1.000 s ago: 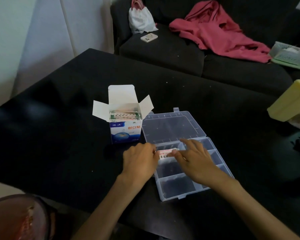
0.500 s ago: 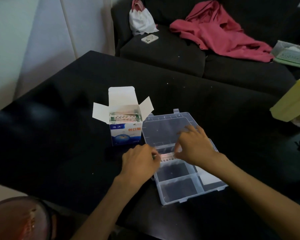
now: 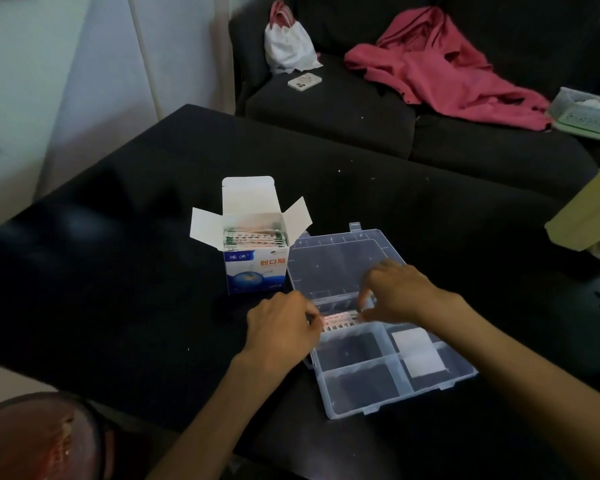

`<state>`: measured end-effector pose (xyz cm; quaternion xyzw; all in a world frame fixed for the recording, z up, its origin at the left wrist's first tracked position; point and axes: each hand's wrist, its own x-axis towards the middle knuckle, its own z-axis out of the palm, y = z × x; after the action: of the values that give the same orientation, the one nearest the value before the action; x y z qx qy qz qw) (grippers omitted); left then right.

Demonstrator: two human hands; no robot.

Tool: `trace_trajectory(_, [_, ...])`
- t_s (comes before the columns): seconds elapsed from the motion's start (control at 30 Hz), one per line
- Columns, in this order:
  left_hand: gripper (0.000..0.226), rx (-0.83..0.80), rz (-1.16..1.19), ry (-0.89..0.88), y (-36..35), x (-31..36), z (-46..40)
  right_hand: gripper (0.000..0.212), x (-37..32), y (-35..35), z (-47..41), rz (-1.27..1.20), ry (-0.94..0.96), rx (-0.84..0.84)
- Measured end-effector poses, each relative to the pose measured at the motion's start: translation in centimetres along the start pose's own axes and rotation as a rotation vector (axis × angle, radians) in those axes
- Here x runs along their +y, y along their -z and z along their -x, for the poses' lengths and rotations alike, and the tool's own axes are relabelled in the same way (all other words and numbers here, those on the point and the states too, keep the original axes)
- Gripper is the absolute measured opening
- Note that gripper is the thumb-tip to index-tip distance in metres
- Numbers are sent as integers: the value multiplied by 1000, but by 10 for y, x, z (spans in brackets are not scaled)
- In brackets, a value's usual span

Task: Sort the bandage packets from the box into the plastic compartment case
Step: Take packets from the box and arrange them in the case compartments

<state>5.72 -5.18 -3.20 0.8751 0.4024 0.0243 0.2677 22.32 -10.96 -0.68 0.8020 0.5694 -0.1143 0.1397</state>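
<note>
Both hands on bandage packet

A black, matte table with a rounded far corner fills the middle of the frame, running from the left edge to the right edge. Small pale specks dot its surface. Near the centre stands a white-and-blue cardboard box, its top flaps open and upright. Just beside it, to the right, lies a clear plastic compartment case, its transparent lid folded back flat on the tabletop toward the upper part of the frame. At the right edge of the frame a pale yellow plastic container rests tilted.
</note>
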Motion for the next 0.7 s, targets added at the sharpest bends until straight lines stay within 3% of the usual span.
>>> trace_trajectory(0.17, [23,-20,15,-2,0,-3,-2,29,1,5,-11,-80,-56,-102])
trace_trajectory(0.37, [20,80,129,0,-3,0,-8,36,-2,-11,-2,-26,-132,237])
trace_trajectory(0.53, [24,171,147,-30,3,2,-5,18,4,-18,11,-316,-67,346])
trace_trajectory(0.7, [19,340,182,-155,15,0,11,18,10,5,32,-543,-76,399])
